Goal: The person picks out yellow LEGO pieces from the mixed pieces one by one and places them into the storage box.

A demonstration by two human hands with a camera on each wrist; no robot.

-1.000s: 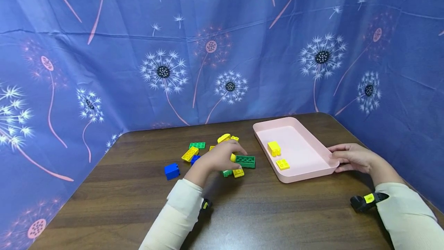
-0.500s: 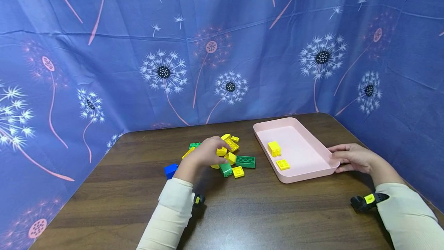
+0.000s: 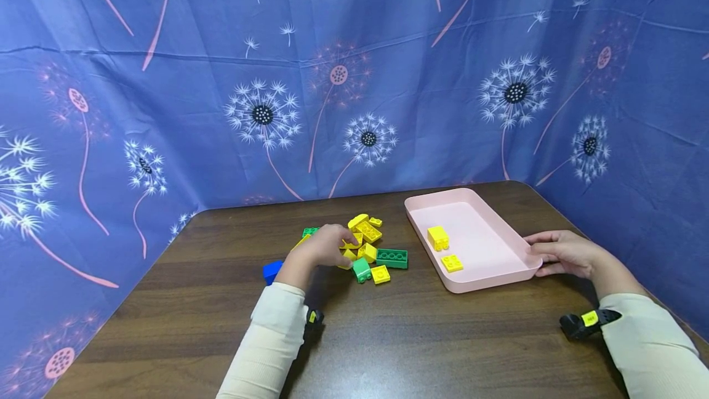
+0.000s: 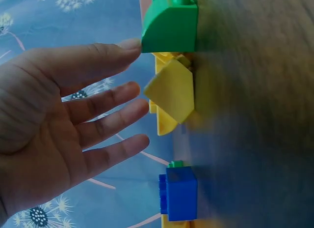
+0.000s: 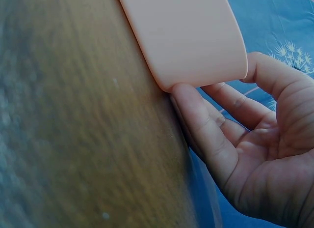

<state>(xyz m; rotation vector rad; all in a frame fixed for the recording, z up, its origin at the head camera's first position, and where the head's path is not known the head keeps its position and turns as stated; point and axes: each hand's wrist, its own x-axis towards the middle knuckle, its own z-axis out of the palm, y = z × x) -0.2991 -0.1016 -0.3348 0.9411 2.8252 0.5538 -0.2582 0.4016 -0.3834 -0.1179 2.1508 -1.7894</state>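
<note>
My left hand [image 3: 320,252] hovers over a loose group of toy building bricks, fingers spread and nothing between them. In the left wrist view its thumb tip overlaps a green curved brick [image 4: 171,26], and its fingertips point at a yellow slanted brick [image 4: 172,90]. A blue brick [image 4: 181,193] shows below these. My right hand [image 3: 565,253] holds the near right corner of a shallow pink tray [image 3: 501,226]. In the right wrist view, one finger is on the rim of the tray wall [image 5: 189,36] and the thumb is at its bottom edge.
Inside the tray are a yellow block [image 3: 437,237] and a flat yellow brick [image 3: 452,263]. A long dark green brick [image 3: 392,258] lies between pile and tray, near a square yellow brick [image 3: 380,274]. Blue patterned cloth [image 3: 354,79] hangs behind the wooden table [image 3: 388,337].
My left hand has moved left, away from the dark green brick, uncovering yellow bricks and the green curved one. The right hand and the tray have stayed in place.
</note>
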